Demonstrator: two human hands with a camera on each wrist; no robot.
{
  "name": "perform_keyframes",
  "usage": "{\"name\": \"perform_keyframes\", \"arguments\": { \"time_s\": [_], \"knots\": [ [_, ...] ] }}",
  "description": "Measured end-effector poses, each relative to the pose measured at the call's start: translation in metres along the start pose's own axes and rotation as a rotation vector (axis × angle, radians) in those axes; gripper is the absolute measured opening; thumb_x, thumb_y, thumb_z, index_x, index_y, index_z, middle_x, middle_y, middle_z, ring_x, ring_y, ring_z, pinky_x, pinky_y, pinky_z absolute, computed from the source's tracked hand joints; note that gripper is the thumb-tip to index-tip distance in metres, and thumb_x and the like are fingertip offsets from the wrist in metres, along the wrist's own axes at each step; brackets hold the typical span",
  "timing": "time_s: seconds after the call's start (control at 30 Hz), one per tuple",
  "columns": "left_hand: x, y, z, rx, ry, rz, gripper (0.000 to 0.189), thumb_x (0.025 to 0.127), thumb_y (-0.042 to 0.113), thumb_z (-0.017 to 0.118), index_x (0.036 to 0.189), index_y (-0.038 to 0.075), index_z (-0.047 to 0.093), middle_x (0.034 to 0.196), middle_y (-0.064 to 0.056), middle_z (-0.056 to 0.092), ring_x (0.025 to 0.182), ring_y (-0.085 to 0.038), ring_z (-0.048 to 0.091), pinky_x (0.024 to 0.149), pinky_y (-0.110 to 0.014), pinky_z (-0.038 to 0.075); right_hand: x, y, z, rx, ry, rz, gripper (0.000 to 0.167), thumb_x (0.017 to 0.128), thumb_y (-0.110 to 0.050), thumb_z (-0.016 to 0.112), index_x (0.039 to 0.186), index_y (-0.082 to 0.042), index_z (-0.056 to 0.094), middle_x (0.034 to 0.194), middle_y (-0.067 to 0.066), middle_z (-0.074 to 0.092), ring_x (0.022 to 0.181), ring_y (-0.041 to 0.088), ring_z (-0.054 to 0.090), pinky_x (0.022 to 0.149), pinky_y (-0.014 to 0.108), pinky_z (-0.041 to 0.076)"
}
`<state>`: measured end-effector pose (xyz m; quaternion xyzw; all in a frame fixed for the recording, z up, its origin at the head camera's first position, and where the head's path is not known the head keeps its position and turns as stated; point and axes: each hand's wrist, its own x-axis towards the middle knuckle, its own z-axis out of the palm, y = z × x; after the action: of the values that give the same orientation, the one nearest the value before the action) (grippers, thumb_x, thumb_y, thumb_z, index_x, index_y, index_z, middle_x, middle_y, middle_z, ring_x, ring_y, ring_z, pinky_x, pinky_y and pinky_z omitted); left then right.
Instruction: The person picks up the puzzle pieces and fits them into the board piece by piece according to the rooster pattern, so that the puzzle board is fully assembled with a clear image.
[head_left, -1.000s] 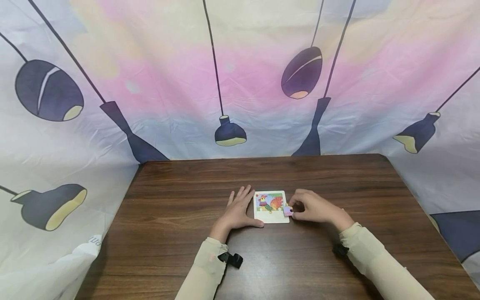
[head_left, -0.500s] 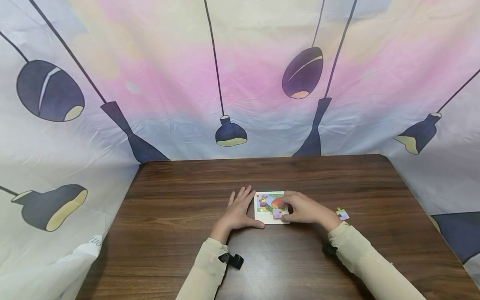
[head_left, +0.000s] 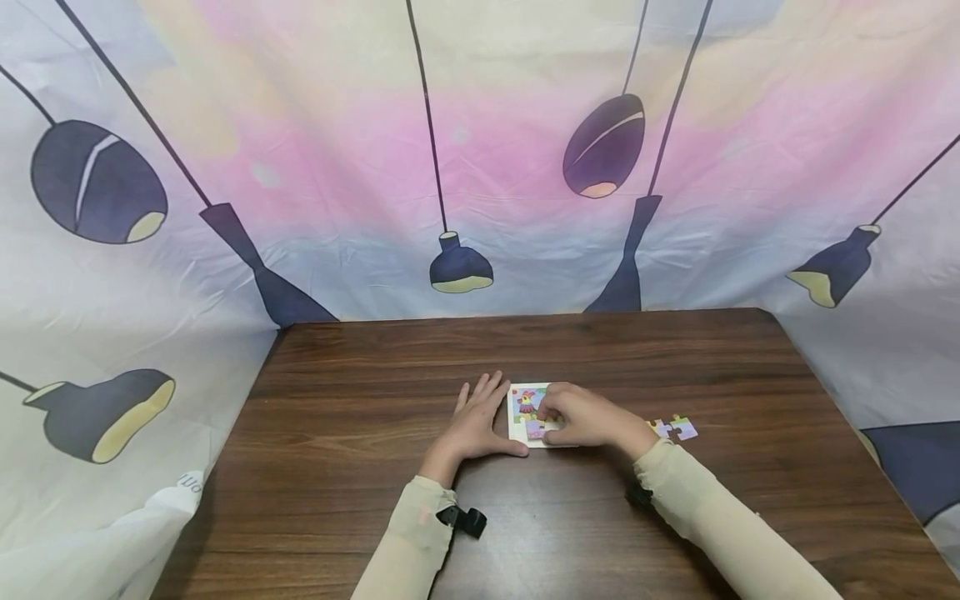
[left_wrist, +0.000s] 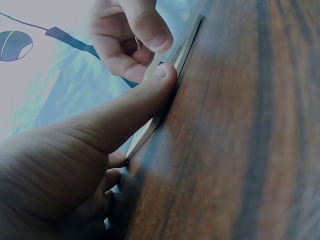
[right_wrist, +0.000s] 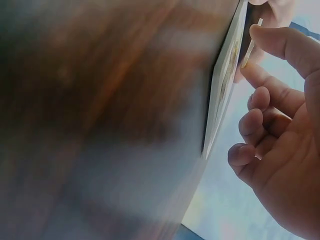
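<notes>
A small white puzzle board (head_left: 516,433) lies on the table, its picture of a colourful rooster partly covered by my right hand (head_left: 588,417). Between thumb and index finger that hand pinches a pinkish-purple jigsaw piece (head_left: 535,430), held over the lower left part of the board. In the right wrist view the piece (right_wrist: 249,51) shows edge-on, a little apart from the board's face. My left hand (head_left: 472,429) lies spread along the board's left side. Its thumb touches the board's near edge (left_wrist: 142,136) in the left wrist view, with the other fingers straight beside the left edge.
Two loose jigsaw pieces (head_left: 683,428) lie on the brown wooden table (head_left: 360,433), to the right of the board and just behind the right wrist. A printed curtain (head_left: 345,267) with lamp pictures hangs behind the table and along its sides.
My right hand has moved left across the board with the pinched piece, from its right edge to the lower left. Loose pieces behind the wrist have come into view. The left hand stays put.
</notes>
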<state>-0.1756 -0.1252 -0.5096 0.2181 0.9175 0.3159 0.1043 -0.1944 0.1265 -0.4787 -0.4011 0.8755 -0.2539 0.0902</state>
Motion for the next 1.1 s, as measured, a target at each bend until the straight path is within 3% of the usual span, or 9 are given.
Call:
{"name": "perform_keyframes", "arguments": {
  "time_s": [0.47,0.87,1.1],
  "knots": [
    [0.001,0.0,0.0,0.006,-0.005,0.002,0.121,0.077,0.053,0.092,0.167,0.005,0.028,0.175,-0.015,0.017,0.163,-0.035,0.005,0.129,-0.058,-0.003,0.015,-0.01,0.005,-0.053,-0.027,-0.04,0.011,0.085,-0.014,0.08,0.094,-0.01,0.076,0.088,-0.004,0.059,0.078,0.008,0.048,0.07,0.027,0.047],
    [0.002,-0.002,0.0,0.009,-0.003,0.003,0.121,0.076,0.053,0.093,0.167,0.005,0.029,0.175,-0.015,0.018,0.163,-0.035,0.006,0.129,-0.058,-0.003,0.019,-0.018,0.002,-0.068,-0.053,-0.023,0.002,0.087,-0.011,0.077,0.087,-0.013,0.076,0.082,-0.003,0.057,0.07,0.007,0.042,0.064,0.025,0.041],
    [0.001,-0.002,0.001,0.001,0.003,0.001,0.122,0.075,0.053,0.093,0.167,0.005,0.029,0.175,-0.015,0.019,0.163,-0.034,0.006,0.129,-0.058,-0.003,0.021,-0.022,0.003,-0.11,-0.064,0.0,0.008,0.085,-0.011,0.079,0.082,-0.015,0.073,0.08,-0.004,0.056,0.069,0.007,0.042,0.061,0.025,0.039]
  ]
}}
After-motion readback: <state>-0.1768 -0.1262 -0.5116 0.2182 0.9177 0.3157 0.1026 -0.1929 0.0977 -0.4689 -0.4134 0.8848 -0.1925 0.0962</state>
